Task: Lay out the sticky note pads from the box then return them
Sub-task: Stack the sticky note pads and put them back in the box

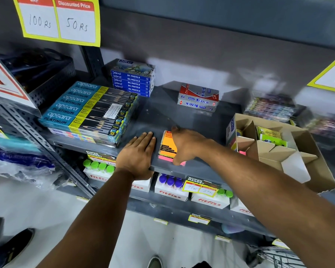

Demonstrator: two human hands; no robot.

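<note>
An orange and pink sticky note pad (167, 146) lies flat at the front edge of the grey shelf (162, 115). My right hand (186, 146) is over its right side, fingers curled round it, thumb at the pink front edge. My left hand (138, 154) rests flat on the shelf just left of the pad, fingers together, holding nothing. The open cardboard box (306, 165) with dividers stands to the right on the shelf; green and other coloured pads (270, 135) show in its compartments.
Apsara pencil boxes (89, 111) are stacked at the left, blue oil pastel boxes (132, 79) behind them, a red and silver box (198, 98) at the back centre. Bottles in white cartons (170, 186) fill the shelf below. Price signs hang above.
</note>
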